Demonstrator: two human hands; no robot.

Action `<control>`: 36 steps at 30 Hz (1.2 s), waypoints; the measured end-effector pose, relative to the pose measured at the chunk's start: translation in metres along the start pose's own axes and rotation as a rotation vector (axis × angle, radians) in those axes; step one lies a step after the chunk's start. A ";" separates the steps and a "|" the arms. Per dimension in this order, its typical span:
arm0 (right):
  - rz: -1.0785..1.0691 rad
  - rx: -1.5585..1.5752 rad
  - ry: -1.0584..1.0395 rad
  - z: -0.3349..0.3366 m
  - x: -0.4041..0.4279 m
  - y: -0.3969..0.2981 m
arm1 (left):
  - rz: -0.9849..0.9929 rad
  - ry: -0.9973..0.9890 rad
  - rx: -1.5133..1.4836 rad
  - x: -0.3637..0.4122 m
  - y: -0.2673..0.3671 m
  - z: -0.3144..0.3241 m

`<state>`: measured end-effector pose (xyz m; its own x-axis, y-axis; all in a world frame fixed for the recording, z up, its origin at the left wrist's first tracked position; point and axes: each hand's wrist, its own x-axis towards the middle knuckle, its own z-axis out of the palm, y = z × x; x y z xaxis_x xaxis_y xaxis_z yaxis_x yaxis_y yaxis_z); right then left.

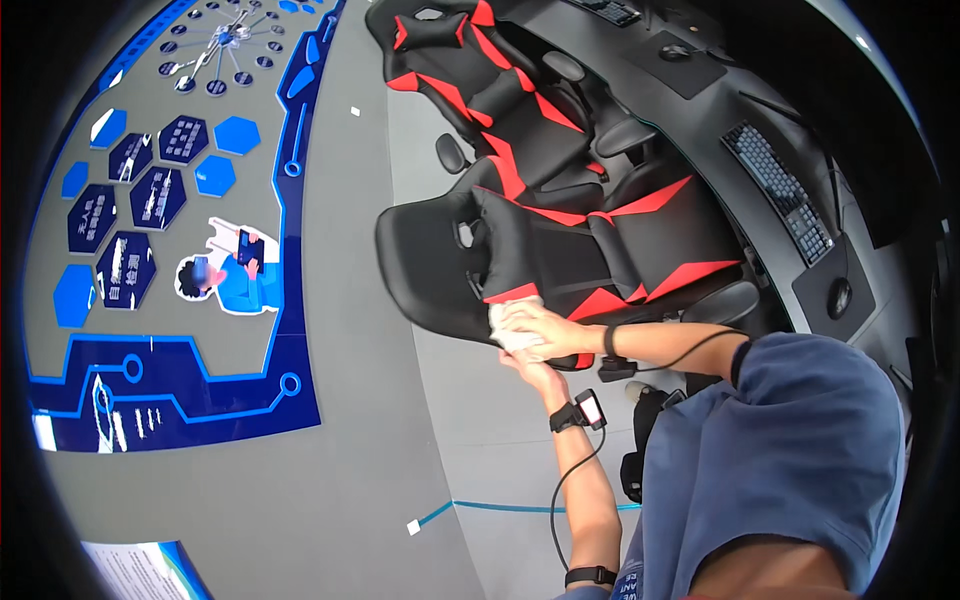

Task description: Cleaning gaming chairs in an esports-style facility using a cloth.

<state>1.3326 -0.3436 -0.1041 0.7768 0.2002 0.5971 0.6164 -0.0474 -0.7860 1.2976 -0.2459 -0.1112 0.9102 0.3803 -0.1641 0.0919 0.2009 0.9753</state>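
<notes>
My right hand [553,334] presses a crumpled white cloth [516,322] against the side edge of a black and red gaming chair [559,247], near the top of its backrest. Just below it, my left hand [536,370] lies against the lower edge of the cloth. Its fingers are partly hidden under the right hand and the cloth, so its grip is unclear. The chair's headrest end [427,262] points toward the wall. Both wrists wear black straps, and a small device with a cable [589,409] sits on the left one.
A second black and red gaming chair [487,75] stands beside the first. Along the right runs a dark desk [739,157] with a keyboard [780,191], a mouse [840,298] and a mouse pad [814,289]. A grey wall [352,262] with blue graphics rises on the left. Cables hang from both wrists.
</notes>
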 end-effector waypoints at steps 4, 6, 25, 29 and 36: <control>0.395 0.198 0.138 0.000 -0.055 0.036 | -0.017 -0.001 -0.045 0.001 -0.009 0.000; 0.542 0.170 0.130 -0.005 -0.084 0.059 | 0.004 0.007 -0.045 0.002 -0.010 0.005; -0.193 0.170 0.125 0.020 0.138 -0.019 | -0.015 0.180 -0.222 0.003 -0.006 -0.002; -0.190 -0.064 0.386 -0.015 0.226 0.034 | 0.090 0.476 0.397 -0.014 0.002 0.028; 0.003 -0.206 0.245 -0.001 0.189 0.043 | 0.097 0.468 0.342 -0.011 -0.008 0.014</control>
<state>1.5061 -0.3089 -0.0254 0.7712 -0.0403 0.6353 0.6078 -0.2499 -0.7537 1.2929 -0.2641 -0.1154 0.6530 0.7561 -0.0437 0.2131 -0.1281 0.9686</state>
